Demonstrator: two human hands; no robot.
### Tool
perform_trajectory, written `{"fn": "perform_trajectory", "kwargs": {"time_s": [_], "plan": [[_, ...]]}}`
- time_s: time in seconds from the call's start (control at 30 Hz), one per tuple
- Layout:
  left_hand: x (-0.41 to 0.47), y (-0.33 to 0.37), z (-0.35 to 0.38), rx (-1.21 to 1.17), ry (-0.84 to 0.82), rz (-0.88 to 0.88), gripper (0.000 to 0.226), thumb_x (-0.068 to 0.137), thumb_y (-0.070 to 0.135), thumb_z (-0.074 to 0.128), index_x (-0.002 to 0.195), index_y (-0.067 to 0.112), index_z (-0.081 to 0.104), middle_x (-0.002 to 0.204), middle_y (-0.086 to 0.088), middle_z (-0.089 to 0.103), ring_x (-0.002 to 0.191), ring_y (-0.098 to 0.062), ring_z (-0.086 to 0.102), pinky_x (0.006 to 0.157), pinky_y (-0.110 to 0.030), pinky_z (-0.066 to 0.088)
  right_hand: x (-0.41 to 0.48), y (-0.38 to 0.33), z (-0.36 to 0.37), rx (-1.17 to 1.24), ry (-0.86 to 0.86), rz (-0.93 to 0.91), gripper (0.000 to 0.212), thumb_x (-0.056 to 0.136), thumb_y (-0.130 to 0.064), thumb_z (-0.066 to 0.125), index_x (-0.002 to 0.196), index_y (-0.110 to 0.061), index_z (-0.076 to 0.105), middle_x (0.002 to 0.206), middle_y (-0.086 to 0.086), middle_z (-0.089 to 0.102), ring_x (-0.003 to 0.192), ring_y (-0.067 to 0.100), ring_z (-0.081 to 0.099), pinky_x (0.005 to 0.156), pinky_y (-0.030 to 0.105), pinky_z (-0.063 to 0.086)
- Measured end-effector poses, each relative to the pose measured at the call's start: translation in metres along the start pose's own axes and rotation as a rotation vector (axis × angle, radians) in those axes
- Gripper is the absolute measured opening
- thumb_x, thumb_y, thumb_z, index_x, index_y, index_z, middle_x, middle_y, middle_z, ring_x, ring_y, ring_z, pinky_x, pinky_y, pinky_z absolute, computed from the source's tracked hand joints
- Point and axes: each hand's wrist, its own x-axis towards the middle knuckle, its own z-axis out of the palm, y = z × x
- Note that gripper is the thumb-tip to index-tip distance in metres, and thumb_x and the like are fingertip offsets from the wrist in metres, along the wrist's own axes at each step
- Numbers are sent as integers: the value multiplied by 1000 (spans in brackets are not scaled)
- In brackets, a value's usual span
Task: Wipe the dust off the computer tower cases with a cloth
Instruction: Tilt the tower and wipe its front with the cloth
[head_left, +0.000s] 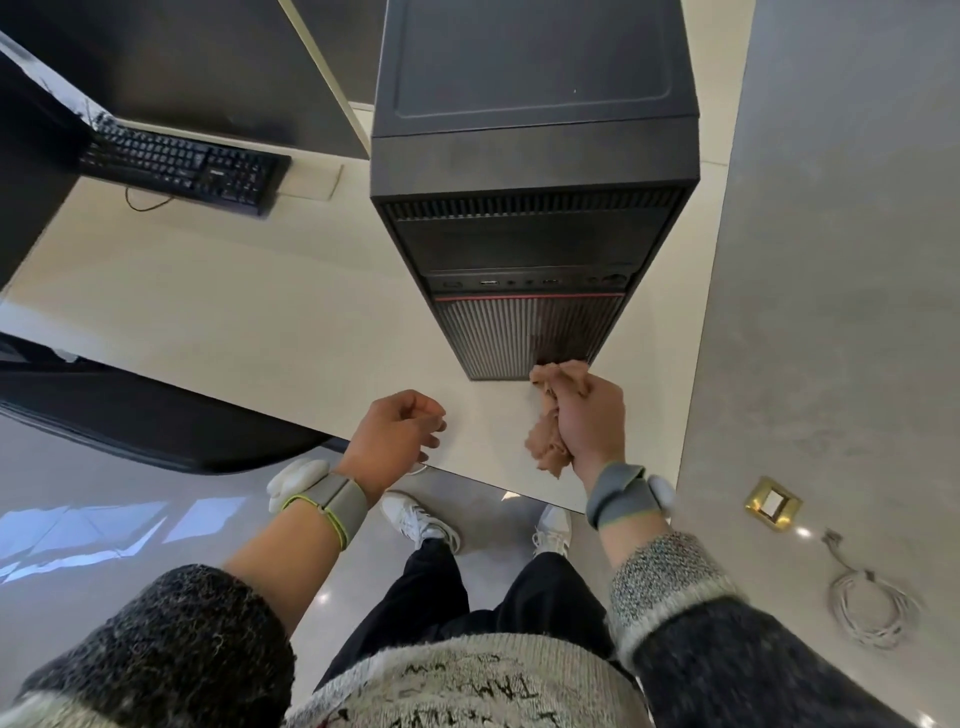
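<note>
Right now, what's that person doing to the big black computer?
A person is dusting it. Their right hand grips a bunched pinkish cloth at the bottom of the front grille of the computer tower, which stands on a pale desk. The left hand hangs loosely curled over the desk, holding nothing.

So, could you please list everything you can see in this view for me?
computer tower case: one, black, upright on the desk's right part.
cloth: one, pinkish-brown, bunched at the tower's lower front grille.
keyboard: one, black, far left on the desk.
desk: one, cream, under tower and keyboard.
coiled cable: one, white, floor, right.
floor socket plate: one, brass, floor, right.
shoes: two, white, floor below the desk edge.
wristbands: two, grey, on the wrists.
left hand: loosely curled, empty, over the desk edge.
right hand: grips the cloth.
</note>
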Motion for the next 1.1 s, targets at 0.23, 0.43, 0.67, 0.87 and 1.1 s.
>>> {"fn": "perform_trajectory", "kwargs": {"time_s": [0.23,0.43,0.67,0.87,1.1], "plan": [[2,4,6,17,-30,-7,12,101,6,58,101,10,69,97,-7,74,79,-17,66,69,-31,55,40,27,-4,-75,65,148,23,80,-26,62,75,-15,81,59,18,66,48,37,62,50,57,58],[1,5,1,15,-15,-6,12,101,7,58,101,10,69,97,-6,74,77,-15,66,69,-29,55,39,26,-1,-272,155,66,30,80,-28,53,74,-13,78,66,11,74,65,38,74,64,53,64],[-1,12,3,33,-11,4,14,101,4,56,102,7,69,97,-10,74,77,-17,65,68,-30,54,30,36,87,-479,-20,-7,38,96,-39,58,87,-8,79,93,9,78,92,28,72,88,37,56],[-1,8,-9,3,25,23,15,102,5,55,108,4,70,100,-10,74,78,-17,66,72,-33,55,34,49,70,-25,-41,227,24,73,-30,77,61,-10,72,60,16,69,49,33,62,50,48,57],[0,-2,-5,-57,8,-7,12,101,6,57,104,6,70,98,-9,73,78,-19,65,71,-34,55,44,45,13,108,298,158,34,96,-28,45,85,-4,66,65,20,67,44,36,63,40,46,53]]}}
